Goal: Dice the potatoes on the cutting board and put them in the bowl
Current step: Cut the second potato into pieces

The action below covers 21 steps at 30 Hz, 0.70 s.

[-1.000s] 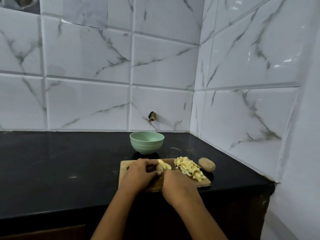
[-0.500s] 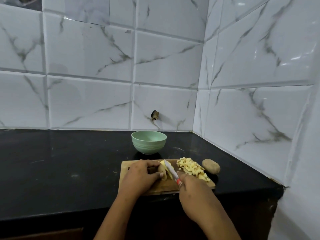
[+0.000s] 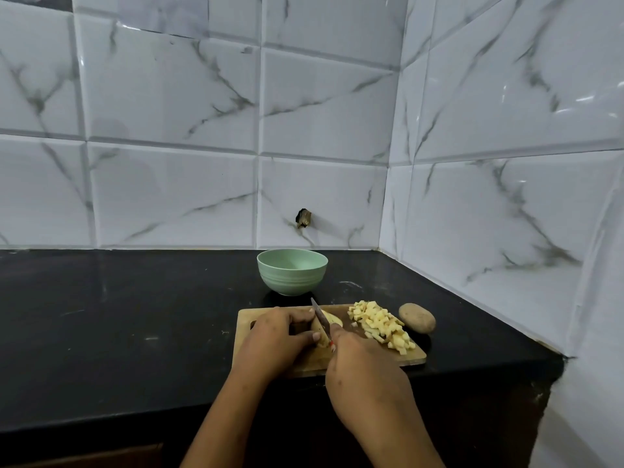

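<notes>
The right hand (image 3: 364, 369) is closed round the handle of a knife (image 3: 320, 319). The blade angles forward and down into a cut potato (image 3: 332, 319) on the board (image 3: 246, 319), a grip that looks set for a slicing stroke. Just to its left, the left hand (image 3: 273, 336) clamps the cut potato from above. Its fingers are curled beside the blade, apparently to pin the piece for the cut. Both forearms reach in over the near edge of the counter (image 3: 135, 315), wrists low above the board.

Just right of the knife hand, a heap of dice (image 3: 381, 327) lies on the board's right end, seemingly set aside to leave cutting room. Beyond the heap, a whole potato (image 3: 417, 317) waits unpeeled by the board's far corner. Straight ahead of the hands, just past the board, stands the bowl (image 3: 292, 271). No dice show inside it, so the transfer looks not yet begun.
</notes>
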### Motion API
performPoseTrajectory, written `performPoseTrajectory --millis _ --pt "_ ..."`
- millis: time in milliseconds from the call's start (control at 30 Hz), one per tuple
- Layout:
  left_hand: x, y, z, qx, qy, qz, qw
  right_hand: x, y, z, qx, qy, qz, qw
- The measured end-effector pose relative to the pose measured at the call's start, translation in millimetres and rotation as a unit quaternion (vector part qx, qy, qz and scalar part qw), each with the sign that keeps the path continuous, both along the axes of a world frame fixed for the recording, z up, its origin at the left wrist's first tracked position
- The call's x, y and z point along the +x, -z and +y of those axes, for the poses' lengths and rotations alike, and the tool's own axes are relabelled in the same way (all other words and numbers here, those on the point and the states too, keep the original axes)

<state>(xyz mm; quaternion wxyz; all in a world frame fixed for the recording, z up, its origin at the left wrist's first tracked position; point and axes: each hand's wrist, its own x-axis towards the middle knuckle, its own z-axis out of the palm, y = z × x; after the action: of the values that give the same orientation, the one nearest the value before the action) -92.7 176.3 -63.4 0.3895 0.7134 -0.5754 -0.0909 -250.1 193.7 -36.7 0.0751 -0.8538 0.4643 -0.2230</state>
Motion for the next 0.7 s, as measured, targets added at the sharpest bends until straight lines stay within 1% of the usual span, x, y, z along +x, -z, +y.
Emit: performPoseTrajectory --millis 133,233,400,567,700 --pt "0 1 0 -0.003 -0.001 0.007 1.0 3 -5 -4 -0.006 -0.013 0.023 1.0" --pt "1 3 0 -0.017 -0.003 0.02 1.0 14 -8 -7 -0.002 -0.001 0.053 0.999" --pt "-3 -1 4 -0.031 0.009 0.025 0.999 36 -13 -12 0.034 0.005 0.103 0.994" --pt "-6 -1 5 -0.034 -0.004 0.049 0.998 27 -10 -9 0.055 0.009 0.118 0.991" --pt "-2 0 1 -0.012 -0.014 0.043 0.999 18 -3 -1 0.063 -0.005 0.123 0.99"
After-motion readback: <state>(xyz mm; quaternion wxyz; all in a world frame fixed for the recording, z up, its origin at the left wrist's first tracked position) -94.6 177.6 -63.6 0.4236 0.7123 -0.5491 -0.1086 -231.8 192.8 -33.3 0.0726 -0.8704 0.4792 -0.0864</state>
